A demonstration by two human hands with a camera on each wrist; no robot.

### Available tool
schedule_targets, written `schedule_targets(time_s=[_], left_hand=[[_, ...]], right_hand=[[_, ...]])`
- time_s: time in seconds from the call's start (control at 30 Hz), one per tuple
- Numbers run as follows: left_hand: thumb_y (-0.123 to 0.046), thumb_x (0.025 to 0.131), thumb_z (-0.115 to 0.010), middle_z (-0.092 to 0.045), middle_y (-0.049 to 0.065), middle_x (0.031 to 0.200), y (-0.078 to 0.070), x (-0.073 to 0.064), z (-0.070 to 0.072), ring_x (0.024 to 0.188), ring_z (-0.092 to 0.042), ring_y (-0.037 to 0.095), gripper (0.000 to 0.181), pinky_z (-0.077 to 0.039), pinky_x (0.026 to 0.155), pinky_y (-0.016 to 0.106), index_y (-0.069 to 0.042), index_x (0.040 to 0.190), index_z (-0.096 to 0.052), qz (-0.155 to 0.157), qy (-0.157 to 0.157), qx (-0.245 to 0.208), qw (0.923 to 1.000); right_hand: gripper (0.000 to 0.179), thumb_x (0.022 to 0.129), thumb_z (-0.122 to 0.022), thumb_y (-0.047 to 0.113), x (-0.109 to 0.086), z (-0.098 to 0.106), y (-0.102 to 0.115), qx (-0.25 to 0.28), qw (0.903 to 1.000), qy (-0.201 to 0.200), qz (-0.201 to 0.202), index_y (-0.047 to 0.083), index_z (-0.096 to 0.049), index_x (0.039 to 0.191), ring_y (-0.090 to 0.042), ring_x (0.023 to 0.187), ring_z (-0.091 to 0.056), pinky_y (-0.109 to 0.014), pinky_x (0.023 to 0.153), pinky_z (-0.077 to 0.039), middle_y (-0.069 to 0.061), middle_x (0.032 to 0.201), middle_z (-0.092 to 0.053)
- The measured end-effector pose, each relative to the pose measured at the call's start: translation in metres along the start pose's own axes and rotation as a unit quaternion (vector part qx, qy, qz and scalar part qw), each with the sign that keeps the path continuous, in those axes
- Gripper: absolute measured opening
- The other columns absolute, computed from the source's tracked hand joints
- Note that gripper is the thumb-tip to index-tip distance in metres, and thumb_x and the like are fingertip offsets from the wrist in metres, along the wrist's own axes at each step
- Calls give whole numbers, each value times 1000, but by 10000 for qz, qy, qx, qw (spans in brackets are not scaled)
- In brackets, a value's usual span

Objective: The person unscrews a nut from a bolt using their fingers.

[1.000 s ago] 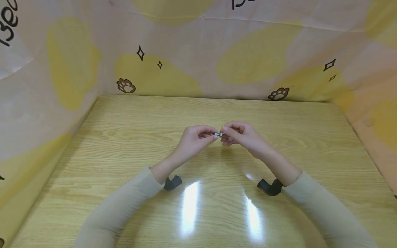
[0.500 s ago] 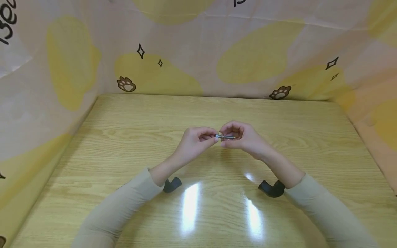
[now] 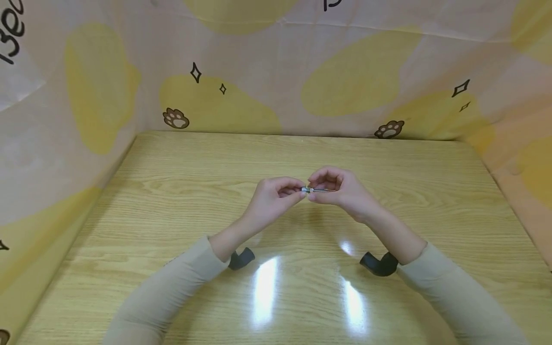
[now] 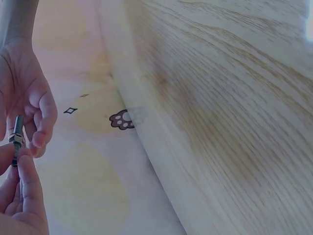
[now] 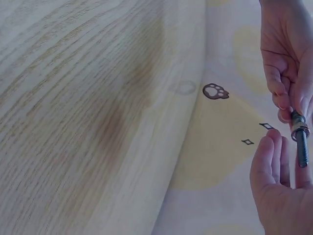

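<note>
My left hand pinches one end of a small metal bolt between thumb and fingertips, above the table. A shiny nut sits on the bolt close to those fingertips, and the threaded shank points toward my right palm. Around the shank, my right hand has its thumb and fingers spread apart, fingertips near the nut. In the right wrist view its fingers are extended beside the bolt. The gripped end of the bolt is covered by the left fingers.
Under both hands lies a wood-grain table with bright reflections at the front. A patterned cloth rises behind it and at both sides. Black curved pieces show beside both cuffs.
One second ago the right thumb and fingers were closed at the nut; they have since spread apart, baring the shank. The left hand keeps its pinch, shifted slightly right.
</note>
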State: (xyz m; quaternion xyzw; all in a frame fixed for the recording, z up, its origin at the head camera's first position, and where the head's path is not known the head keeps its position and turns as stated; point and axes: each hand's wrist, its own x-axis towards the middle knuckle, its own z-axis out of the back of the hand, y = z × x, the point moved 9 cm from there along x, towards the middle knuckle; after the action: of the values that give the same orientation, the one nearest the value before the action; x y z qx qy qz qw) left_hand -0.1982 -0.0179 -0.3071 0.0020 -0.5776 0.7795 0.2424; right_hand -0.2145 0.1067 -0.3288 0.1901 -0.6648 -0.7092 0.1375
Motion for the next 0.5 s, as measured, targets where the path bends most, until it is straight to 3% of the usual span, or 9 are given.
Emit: schedule_targets(time_s=[0.17,0.3,0.4,0.5], left_hand=[[-4,85,-66,-69,11,89,-2,-1,0,77,-65,15,15,-56,70,22,4,97,-68,14,-76,-80,9999],[-4,86,-66,-68,11,88,-4,-1,-1,77,-65,15,15,-56,70,23,5,98,-67,-76,-118,-182,9997],[-3,86,-66,-68,11,88,-5,-1,-1,76,-65,15,15,-56,69,23,5,97,-67,-125,-160,-153,9997],[-3,85,-66,-68,10,87,-5,-2,0,75,-64,14,14,-56,69,23,5,97,-67,-83,-197,-123,9997]], right_hand=[[14,95,-53,10,-1,-3,-4,217,9994,18,-286,-1,-58,100,-16,77,-65,-33,78,-56,-8,88,-66],[5,91,-57,5,-2,-2,-3,235,9996,-12,-159,2,-60,95,-15,77,-65,-32,77,-56,-7,86,-66],[19,84,-65,0,-4,-1,2,94,9999,-23,49,3,-59,102,-16,86,-63,-30,80,-55,-6,95,-64],[28,86,-65,5,-5,-1,4,-128,9999,-28,38,1,-55,112,-19,92,-62,-31,82,-54,-10,102,-61]])
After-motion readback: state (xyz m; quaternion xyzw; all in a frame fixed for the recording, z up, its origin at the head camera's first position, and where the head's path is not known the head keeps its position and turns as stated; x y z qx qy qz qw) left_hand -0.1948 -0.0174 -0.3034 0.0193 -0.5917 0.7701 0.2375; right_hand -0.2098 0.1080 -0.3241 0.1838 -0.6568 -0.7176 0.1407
